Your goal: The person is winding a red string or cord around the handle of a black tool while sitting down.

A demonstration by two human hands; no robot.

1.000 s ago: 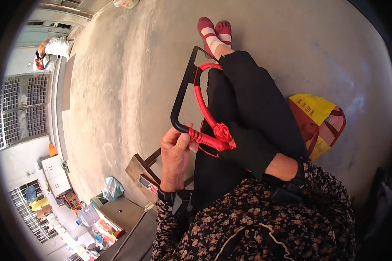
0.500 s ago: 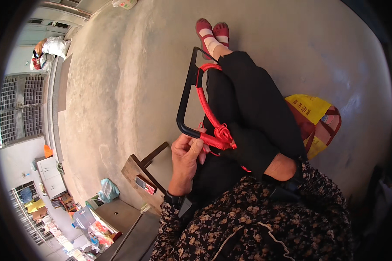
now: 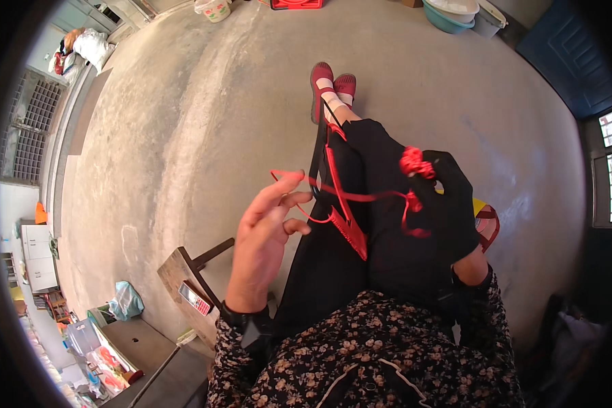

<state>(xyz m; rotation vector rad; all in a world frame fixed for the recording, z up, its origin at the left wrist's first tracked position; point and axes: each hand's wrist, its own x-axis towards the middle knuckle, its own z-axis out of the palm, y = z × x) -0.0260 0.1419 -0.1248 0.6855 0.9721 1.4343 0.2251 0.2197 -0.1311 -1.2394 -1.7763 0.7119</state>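
A black frame, partly wrapped in red cord, lies along my black-trousered legs, seen nearly edge-on. Its red-wrapped part points toward my lap. A thin loose red cord runs from it in a loop between my hands. Bare and raised, my left hand has its fingers apart and curved beside the frame, with the cord passing at its index fingertip. My right hand, in a black glove, is closed on a knotted bundle of red cord above my right thigh. Some of the cord is blurred.
To my left stands a wooden stool with a mobile phone on it. A yellow and red bag sits on the floor beyond my right hand. Basins and a white bucket stand far off.
My left hand has let go of the frame and opened. My right hand has moved right and up, pulling the cord bundle away. The frame has turned and lowered onto my legs.
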